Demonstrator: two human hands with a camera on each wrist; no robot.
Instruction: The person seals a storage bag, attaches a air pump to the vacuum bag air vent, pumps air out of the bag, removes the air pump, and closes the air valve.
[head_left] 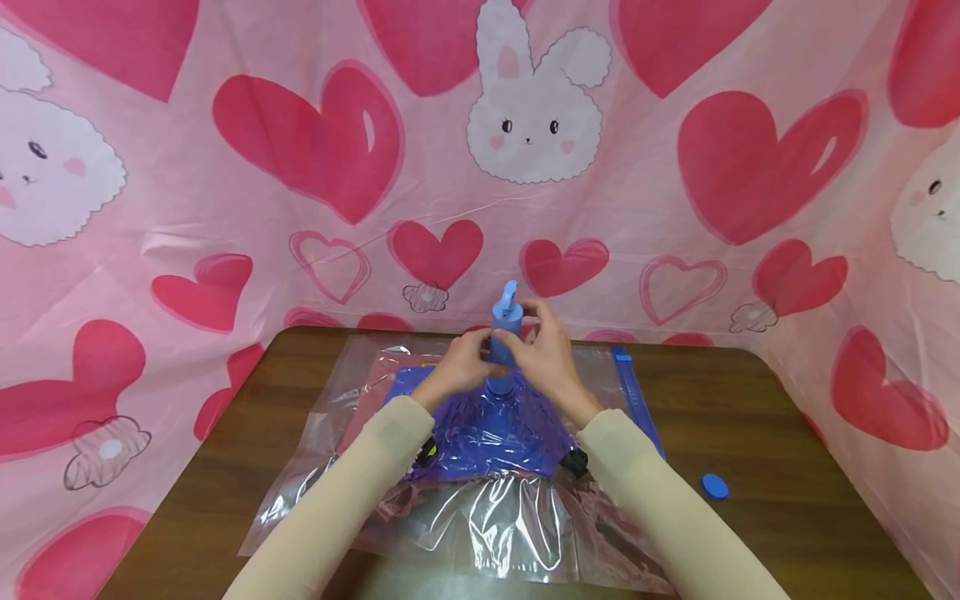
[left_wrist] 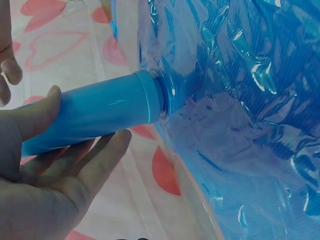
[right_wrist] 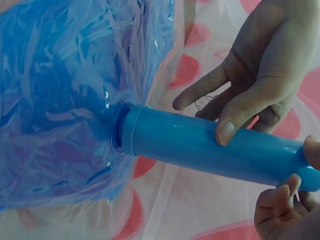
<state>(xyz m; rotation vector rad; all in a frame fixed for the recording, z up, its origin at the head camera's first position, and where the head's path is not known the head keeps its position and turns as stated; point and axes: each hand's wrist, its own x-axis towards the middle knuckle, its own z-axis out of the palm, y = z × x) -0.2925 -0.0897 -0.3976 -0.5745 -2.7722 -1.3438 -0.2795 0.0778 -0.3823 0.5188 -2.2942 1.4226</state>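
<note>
A blue hand pump [head_left: 507, 321] stands roughly upright on the round valve [left_wrist: 162, 92] of a clear plastic storage bag [head_left: 517, 533]. My left hand [head_left: 467, 364] grips the lower barrel, thumb on one side and fingers on the other, as the left wrist view shows. Higher up, my right hand [head_left: 547, 354] holds the barrel near its top end; in the right wrist view its thumb and fingertips bear on that end. Blue ribbed fabric [head_left: 487, 442] lies inside the bag, under wrinkled film. The pump's lower rim meets the valve.
A blue round cap [head_left: 715, 487] lies on the brown wooden table [head_left: 750, 417] to the right. Along the bag's right edge runs a blue zip strip [head_left: 636, 396] with a slider. Pink cloth [head_left: 555, 208] with hearts and rabbits hangs behind the table and at both sides.
</note>
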